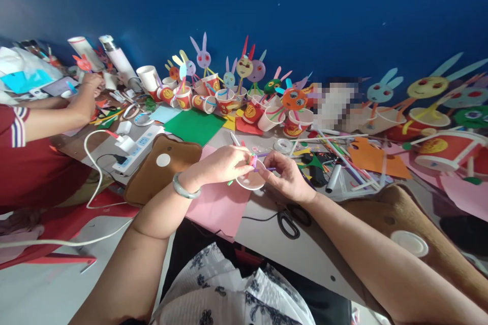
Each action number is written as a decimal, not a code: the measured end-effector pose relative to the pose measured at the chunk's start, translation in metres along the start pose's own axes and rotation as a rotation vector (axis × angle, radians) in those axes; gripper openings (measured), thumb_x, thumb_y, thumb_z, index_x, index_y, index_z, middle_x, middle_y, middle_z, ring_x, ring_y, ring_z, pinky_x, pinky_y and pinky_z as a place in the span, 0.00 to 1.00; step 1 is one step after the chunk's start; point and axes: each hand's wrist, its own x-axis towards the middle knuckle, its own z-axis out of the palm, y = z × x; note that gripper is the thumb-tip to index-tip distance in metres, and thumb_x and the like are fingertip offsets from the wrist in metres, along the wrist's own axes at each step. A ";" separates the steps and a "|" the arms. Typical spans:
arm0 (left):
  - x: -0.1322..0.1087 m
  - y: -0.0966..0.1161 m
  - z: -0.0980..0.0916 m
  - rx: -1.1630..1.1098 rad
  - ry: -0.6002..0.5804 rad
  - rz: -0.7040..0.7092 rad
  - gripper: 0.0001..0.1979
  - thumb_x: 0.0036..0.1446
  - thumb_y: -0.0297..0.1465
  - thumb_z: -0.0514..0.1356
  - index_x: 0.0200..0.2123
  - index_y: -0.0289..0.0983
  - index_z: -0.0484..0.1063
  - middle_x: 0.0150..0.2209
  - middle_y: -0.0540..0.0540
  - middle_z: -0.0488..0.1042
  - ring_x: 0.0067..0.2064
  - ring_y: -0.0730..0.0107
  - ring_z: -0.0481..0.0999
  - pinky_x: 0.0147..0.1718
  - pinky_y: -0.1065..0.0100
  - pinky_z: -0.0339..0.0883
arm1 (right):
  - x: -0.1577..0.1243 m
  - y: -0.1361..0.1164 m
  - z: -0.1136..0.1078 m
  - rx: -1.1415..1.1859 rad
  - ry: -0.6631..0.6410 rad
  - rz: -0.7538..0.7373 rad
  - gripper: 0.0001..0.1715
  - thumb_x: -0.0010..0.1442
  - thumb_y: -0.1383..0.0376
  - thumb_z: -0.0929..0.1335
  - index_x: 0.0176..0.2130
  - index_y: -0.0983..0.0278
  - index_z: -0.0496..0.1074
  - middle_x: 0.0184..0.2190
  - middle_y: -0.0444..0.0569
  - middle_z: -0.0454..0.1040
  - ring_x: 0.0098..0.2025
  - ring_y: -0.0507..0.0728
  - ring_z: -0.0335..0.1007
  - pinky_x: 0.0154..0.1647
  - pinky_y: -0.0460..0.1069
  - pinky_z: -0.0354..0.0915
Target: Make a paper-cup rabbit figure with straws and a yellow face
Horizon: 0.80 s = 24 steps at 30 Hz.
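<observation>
A paper cup (254, 183) stands below my hands, its opening facing up toward me. My left hand (231, 162) is closed in a pinch at the cup's far rim, on a small purple and red piece (252, 160) with a bit of green. My right hand (287, 177) pinches a thin purple strip (270, 169) over the cup's right side. Whether the strip and the small piece are joined cannot be made out. Pink paper (219, 203) lies under my left hand. Black-handled scissors (288, 225) lie below my right forearm.
Paper cups with rabbit faces (229, 79) line the blue wall. A power strip (141, 147) and a brown cushion (163, 167) lie left. Markers (334, 179), straws and orange paper (375, 157) lie right. At far left, another person's hands (91, 89) work over the table.
</observation>
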 end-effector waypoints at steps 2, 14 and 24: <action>-0.001 0.001 0.000 0.046 -0.008 0.024 0.08 0.68 0.31 0.58 0.38 0.35 0.76 0.43 0.43 0.80 0.43 0.66 0.79 0.43 0.66 0.70 | -0.002 0.001 0.001 -0.014 0.003 -0.027 0.16 0.59 0.56 0.72 0.30 0.61 0.66 0.26 0.43 0.69 0.27 0.50 0.62 0.28 0.47 0.61; -0.001 -0.001 0.002 0.144 -0.054 0.041 0.11 0.71 0.31 0.54 0.41 0.33 0.76 0.43 0.40 0.80 0.44 0.63 0.81 0.44 0.63 0.73 | -0.006 0.003 0.009 0.061 0.026 0.044 0.14 0.61 0.55 0.70 0.39 0.60 0.67 0.30 0.46 0.75 0.30 0.53 0.71 0.30 0.48 0.68; 0.000 -0.002 0.004 0.081 -0.041 -0.009 0.07 0.67 0.28 0.57 0.40 0.34 0.75 0.42 0.41 0.79 0.42 0.64 0.79 0.42 0.64 0.70 | -0.005 -0.001 0.008 0.069 0.059 0.098 0.22 0.58 0.46 0.73 0.40 0.60 0.71 0.32 0.50 0.77 0.33 0.56 0.73 0.30 0.49 0.68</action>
